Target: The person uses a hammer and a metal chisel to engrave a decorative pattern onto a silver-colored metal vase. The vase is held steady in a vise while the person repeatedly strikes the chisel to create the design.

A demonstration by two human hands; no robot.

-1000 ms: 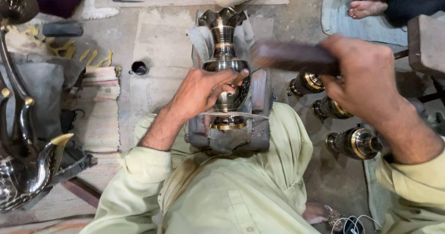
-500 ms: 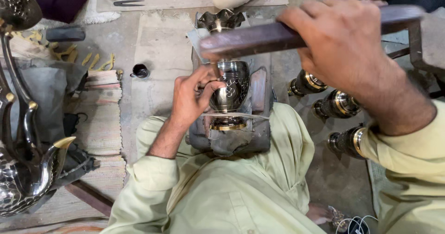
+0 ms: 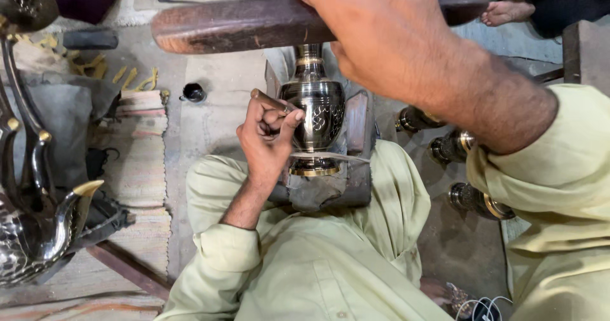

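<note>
A right hand (image 3: 387,47) grips a raised wooden mallet (image 3: 248,22). Below it, the left hand (image 3: 267,136), fingers curled, pinches a small chisel (image 3: 270,100) against an engraved metal vase (image 3: 314,108) just beside its fingertips.

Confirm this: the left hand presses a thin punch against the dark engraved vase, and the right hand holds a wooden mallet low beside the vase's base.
One detail is wrong. In the head view the right hand holds the wooden mallet raised above the vase, not low beside its base. The rest stands: the left hand presses a thin punch against the dark engraved vase.
</note>
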